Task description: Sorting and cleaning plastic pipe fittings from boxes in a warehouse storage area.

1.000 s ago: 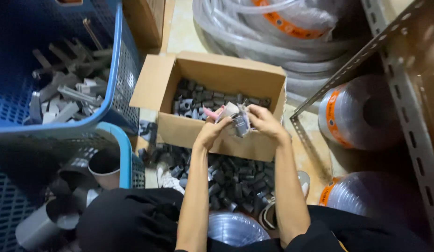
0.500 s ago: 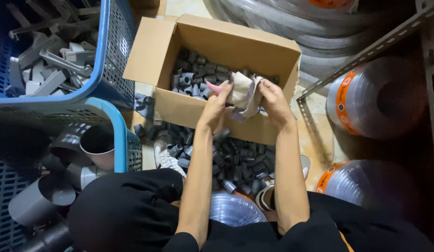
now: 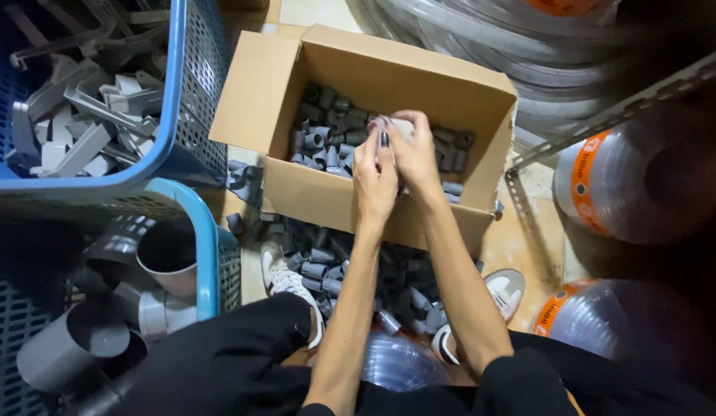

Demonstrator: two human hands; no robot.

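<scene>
Left hand (image 3: 375, 179) and right hand (image 3: 410, 154) together, both grips clenched on a small pale crumpled bag (image 3: 397, 127) over the open brown cardboard box (image 3: 338, 202) of grey pipe fittings (image 3: 327, 131).

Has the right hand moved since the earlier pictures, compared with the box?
Yes. The right hand has moved left against the box, pressing close to the left hand.

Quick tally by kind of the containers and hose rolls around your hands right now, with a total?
Cardboard box of grey fittings: 1
Blue plastic baskets: 2
Clear hose rolls with orange labels: 2
Total: 5
Left hand and right hand meet over the box.
</scene>
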